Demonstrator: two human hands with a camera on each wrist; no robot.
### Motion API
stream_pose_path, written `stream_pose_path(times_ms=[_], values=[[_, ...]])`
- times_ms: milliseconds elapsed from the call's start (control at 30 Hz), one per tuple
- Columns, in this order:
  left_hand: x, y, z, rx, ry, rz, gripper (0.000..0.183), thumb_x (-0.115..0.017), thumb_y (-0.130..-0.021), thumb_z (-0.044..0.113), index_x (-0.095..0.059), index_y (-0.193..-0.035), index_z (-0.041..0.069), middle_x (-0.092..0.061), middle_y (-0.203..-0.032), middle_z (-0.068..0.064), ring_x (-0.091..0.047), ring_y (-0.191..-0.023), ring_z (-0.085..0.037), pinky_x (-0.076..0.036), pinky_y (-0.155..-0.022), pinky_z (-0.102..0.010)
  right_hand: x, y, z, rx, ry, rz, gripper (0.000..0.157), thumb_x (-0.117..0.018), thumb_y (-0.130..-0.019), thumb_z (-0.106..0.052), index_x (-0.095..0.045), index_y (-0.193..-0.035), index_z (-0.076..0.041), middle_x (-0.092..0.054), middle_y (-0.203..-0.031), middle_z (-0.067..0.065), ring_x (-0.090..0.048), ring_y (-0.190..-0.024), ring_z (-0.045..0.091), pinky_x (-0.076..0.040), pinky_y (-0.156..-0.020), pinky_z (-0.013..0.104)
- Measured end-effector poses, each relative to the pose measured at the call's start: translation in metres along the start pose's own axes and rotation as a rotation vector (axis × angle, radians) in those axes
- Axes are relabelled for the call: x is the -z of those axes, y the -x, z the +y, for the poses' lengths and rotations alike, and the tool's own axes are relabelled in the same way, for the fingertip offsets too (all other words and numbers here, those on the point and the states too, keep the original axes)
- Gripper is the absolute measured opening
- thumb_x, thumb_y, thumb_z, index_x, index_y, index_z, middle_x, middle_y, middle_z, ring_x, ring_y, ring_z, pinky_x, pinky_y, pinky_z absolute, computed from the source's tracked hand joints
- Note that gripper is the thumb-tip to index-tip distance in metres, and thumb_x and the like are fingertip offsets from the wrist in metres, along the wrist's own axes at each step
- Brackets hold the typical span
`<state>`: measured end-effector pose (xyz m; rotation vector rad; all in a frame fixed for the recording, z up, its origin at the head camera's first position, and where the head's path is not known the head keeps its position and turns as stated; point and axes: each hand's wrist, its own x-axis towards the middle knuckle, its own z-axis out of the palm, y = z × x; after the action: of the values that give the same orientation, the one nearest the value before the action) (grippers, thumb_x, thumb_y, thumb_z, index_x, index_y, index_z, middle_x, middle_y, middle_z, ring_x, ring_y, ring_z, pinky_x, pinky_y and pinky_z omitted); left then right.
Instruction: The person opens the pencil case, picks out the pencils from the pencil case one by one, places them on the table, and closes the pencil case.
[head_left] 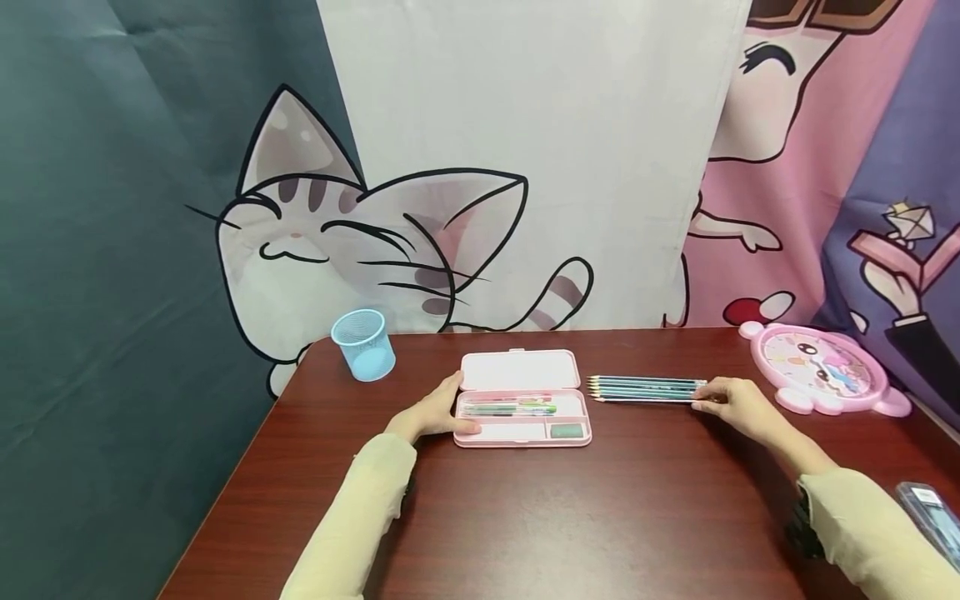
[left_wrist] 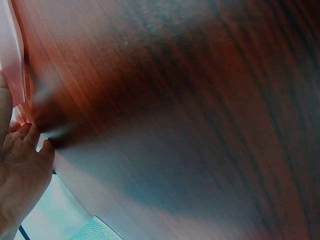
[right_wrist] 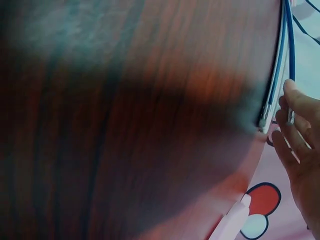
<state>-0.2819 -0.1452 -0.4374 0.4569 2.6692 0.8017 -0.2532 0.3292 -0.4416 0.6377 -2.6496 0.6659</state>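
Note:
A pink pencil case [head_left: 519, 372] lies open on the table, its lid folded back. Several pens [head_left: 506, 409] are in its long compartment, and a grey-green block [head_left: 566, 431] sits in the front right one. My left hand [head_left: 431, 412] grips the case's left end, thumb over the front corner and fingers along the side. To the right of the case lies a row of blue-green pencils [head_left: 637, 389], sharpened tips pointing left. My right hand [head_left: 738, 406] is at their right ends. In the right wrist view, its thumb and fingers pinch the end of one pencil [right_wrist: 291, 50].
On the brown table [head_left: 525, 517], a light blue mesh cup [head_left: 365, 346] stands at the back left. A pink animal-shaped clock [head_left: 821, 371] lies at the back right. At the right edge is a dark-edged case [head_left: 930, 517]. Printed cloth hangs behind the table.

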Motion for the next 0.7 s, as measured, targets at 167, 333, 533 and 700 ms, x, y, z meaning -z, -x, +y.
stream_pose_path(times_ms=[167, 333, 533, 700], values=[[0.000, -0.001, -0.001, 0.002, 0.011, -0.004, 0.105, -0.075, -0.073, 0.037, -0.009, -0.146, 0.002, -0.015, -0.152, -0.015, -0.016, -0.141, -0.027, -0.019, -0.114, -0.042, -0.002, -0.005, -0.006, -0.065, 0.053, -0.085, 0.009, -0.075, -0.070, -0.009, -0.069, -0.076, -0.009, -0.058, -0.070, -0.003, -0.048, -0.063, 0.001, -0.040, -0.054, 0.024], [0.002, -0.003, -0.002, -0.010, 0.005, -0.004, 0.106, -0.074, -0.073, 0.040, -0.008, -0.147, 0.003, -0.014, -0.152, -0.013, -0.016, -0.141, -0.026, -0.019, -0.113, -0.042, -0.009, -0.010, -0.011, -0.115, 0.068, -0.108, 0.009, -0.075, -0.071, -0.009, -0.068, -0.077, -0.009, -0.060, -0.072, 0.000, -0.055, -0.066, 0.012, -0.044, -0.057, 0.029], [0.007, -0.004, -0.005, -0.016, 0.063, -0.026, 0.099, -0.068, -0.078, 0.043, -0.008, -0.147, 0.005, -0.016, -0.152, -0.014, -0.018, -0.140, -0.027, -0.020, -0.112, -0.046, -0.033, -0.034, -0.033, -0.048, -0.047, -0.007, 0.009, -0.076, -0.070, -0.007, -0.069, -0.076, -0.007, -0.062, -0.071, 0.001, -0.053, -0.065, 0.009, -0.044, -0.059, 0.027], [0.016, -0.014, -0.004, 0.100, 0.358, 0.002, 0.075, -0.046, -0.092, 0.044, -0.017, -0.144, -0.001, -0.025, -0.149, -0.019, -0.025, -0.138, -0.030, -0.023, -0.111, -0.045, -0.056, -0.074, -0.074, -0.190, -0.241, -0.133, 0.023, -0.067, -0.082, -0.014, -0.068, -0.099, 0.001, -0.069, -0.094, 0.017, -0.064, -0.086, 0.024, -0.051, -0.077, 0.038]])
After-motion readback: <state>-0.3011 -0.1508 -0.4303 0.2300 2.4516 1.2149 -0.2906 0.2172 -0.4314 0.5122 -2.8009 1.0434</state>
